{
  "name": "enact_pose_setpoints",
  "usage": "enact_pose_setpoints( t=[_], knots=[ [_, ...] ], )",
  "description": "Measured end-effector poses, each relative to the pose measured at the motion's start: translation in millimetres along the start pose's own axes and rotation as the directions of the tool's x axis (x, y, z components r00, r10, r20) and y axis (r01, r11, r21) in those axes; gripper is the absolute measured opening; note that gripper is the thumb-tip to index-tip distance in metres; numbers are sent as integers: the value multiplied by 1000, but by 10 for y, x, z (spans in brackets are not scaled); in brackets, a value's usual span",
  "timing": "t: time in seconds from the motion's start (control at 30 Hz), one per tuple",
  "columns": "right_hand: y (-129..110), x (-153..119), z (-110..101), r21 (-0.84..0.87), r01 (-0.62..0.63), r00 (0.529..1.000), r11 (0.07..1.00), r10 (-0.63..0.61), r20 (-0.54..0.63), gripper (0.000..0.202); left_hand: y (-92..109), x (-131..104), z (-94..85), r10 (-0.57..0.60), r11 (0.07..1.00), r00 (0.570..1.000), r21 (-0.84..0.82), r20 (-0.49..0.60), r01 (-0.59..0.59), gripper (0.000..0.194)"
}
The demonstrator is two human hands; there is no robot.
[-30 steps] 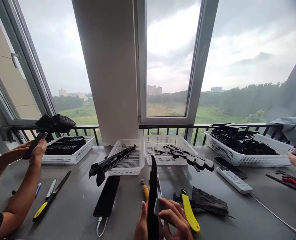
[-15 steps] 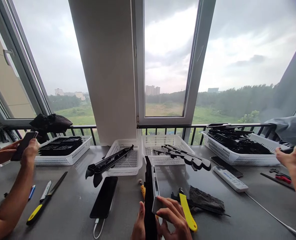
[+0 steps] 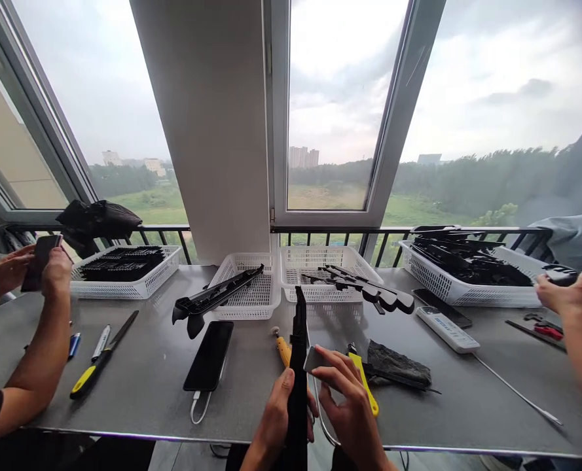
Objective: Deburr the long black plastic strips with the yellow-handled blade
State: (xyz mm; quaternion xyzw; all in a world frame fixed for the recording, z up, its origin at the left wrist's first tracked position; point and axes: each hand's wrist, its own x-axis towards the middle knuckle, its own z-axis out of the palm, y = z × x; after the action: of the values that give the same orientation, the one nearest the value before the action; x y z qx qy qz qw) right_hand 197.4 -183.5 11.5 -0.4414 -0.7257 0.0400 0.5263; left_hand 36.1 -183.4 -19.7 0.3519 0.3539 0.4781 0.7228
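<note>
My left hand is closed around a long, narrow black plastic part, which stands nearly upright above the table's front edge. Between the fingers of my right hand is a small, flat grey piece, held against or very close to the part's right side. Just left of the part lies a yellow-handled tool, partly hidden by it. A yellow utility knife and a dark grey cloth lie beyond my right hand.
White baskets with black parts stand along the back, including a left and a right one. A phone on a cable, a power strip and a knife lie around. Co-workers' hands show left and right.
The view has tilted down, so the table's front edge now shows. My right hand's grey piece sits turned differently beside the black part, and its bright long edge no longer shows.
</note>
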Motion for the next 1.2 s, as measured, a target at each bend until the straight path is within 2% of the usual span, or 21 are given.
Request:
enact_pose_setpoints(
  t=[0.13,0.27,0.37,0.43,0.5,0.6,0.7,0.8,0.87,0.97,1.2],
  knots=[
    [12,-6,27,39,-29,999,999,28,23,27,76,-46,42,68,996,998,64,-4,-68,49],
    [-24,-62,88,38,-84,996,996,85,-19,29,107,-43,41,43,992,997,119,60,-50,54],
    [-71,-85,111,109,-97,995,989,94,25,31,118,-42,19,119,983,993,146,-26,-114,49],
    [-82,-73,88,215,-169,985,962,157,71,27,109,-43,3,125,985,990,124,-60,-117,47],
    [-62,-28,32,342,-329,944,880,316,93,25,85,-40,-7,69,996,997,54,-32,-67,47],
    [6,101,-72,516,-556,819,652,535,207,44,46,-28,-9,33,999,999,-29,40,-32,45],
    [51,257,-119,559,-682,716,471,585,381,60,35,-25,-9,44,999,994,-25,97,-42,47],
    [32,357,-65,535,-741,656,405,608,448,65,47,-40,-15,34,999,994,-23,105,-32,59],
    [-4,373,8,534,-748,643,394,629,437,67,52,-55,-20,45,999,996,-11,81,-44,64],
    [-44,350,106,541,-736,649,408,652,392,65,40,-65,-20,53,998,997,24,55,-54,65],
    [-27,224,181,596,-690,617,411,764,187,63,-41,-10,-58,57,998,995,-8,84,-56,67]
  ],
)
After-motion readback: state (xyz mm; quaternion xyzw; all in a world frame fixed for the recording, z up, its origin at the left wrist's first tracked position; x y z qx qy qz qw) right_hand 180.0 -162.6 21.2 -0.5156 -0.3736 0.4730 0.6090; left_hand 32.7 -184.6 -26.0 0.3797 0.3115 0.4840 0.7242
